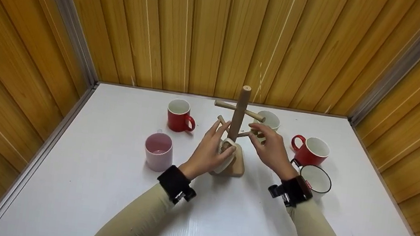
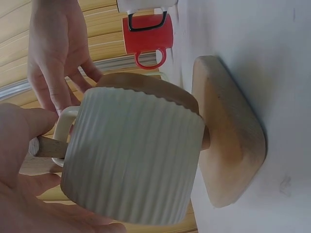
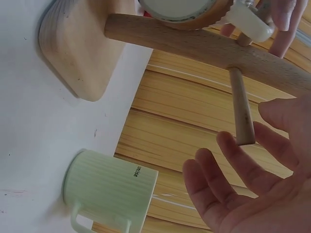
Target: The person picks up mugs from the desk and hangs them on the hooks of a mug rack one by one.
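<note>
A ribbed off-white mug (image 2: 131, 150) hangs by its handle (image 2: 65, 128) on a low peg of the wooden mug tree (image 1: 239, 113). Close against this mug is my left hand (image 1: 210, 147), thumb near the handle and peg end (image 2: 41, 145), fingers spread along the far side. Its fingertips are partly hidden by the mug in the left wrist view. My right hand (image 1: 269, 148) is at the tree's right side, fingers loosely bent and apart around the tip of a bare peg (image 3: 243, 111). Whether they touch it is hard to tell.
A red mug (image 1: 178, 116) and a pink mug (image 1: 159, 155) stand left. A pale green mug (image 3: 112, 184) is behind the right hand. Another red mug (image 1: 311, 151) and a black-rimmed white mug (image 1: 317, 181) stand right, near my right wrist. Wood-patterned walls (image 1: 203, 34) enclose the white table (image 1: 107, 185).
</note>
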Motion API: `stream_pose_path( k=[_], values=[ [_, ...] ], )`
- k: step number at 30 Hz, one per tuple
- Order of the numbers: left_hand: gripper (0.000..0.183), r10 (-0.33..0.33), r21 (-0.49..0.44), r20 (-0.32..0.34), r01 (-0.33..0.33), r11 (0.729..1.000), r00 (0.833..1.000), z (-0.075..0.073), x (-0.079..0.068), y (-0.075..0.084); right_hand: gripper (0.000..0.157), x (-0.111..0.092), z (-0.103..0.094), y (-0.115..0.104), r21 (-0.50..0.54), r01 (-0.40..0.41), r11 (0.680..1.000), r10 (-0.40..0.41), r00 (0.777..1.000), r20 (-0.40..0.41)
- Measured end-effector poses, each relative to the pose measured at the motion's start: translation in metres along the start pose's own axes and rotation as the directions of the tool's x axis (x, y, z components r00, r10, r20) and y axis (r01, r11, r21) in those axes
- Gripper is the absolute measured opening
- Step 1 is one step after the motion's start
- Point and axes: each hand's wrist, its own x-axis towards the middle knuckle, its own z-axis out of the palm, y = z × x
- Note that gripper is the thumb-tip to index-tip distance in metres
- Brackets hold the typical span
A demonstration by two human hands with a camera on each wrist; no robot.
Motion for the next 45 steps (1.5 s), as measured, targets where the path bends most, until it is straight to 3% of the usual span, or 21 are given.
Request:
stream_pose_path(
  k=[4, 8, 13, 17, 27, 45],
  values=[
    [0.074, 0.015, 0.001, -0.01, -0.015, 1.0, 1.0, 0.0, -0.002, 0.002, 0.025, 0.0, 0.001, 0.004, 0.004, -0.012, 1.0, 0.012, 1.0, 0.012],
    [0.072, 0.063, 0.035, -0.061, -0.061, 0.998, 0.996, 0.001, -0.009, 0.007, 0.023, -0.001, 0.001, 0.007, 0.009, -0.018, 1.0, 0.018, 1.0, 0.009],
    [0.066, 0.156, 0.121, -0.173, -0.136, 0.983, 0.973, -0.001, -0.015, 0.015, 0.022, -0.001, -0.002, 0.009, 0.021, -0.013, 1.0, 0.014, 1.0, -0.026],
    [0.057, 0.18, 0.167, -0.227, -0.144, 0.975, 0.957, -0.003, -0.018, 0.021, 0.022, -0.001, -0.004, 0.009, 0.021, -0.016, 1.0, 0.016, 0.999, -0.028],
    [0.028, 0.189, 0.287, -0.22, -0.122, 0.95, 0.957, -0.002, -0.026, 0.025, 0.021, 0.0, -0.004, 0.011, 0.021, 0.002, 1.0, -0.002, 1.0, -0.021],
    [0.017, 0.143, 0.257, -0.247, -0.077, 0.963, 0.958, -0.001, -0.029, 0.016, 0.015, 0.003, 0.005, 0.014, 0.05, 0.013, 0.999, -0.014, 1.0, 0.009]
  ],
)
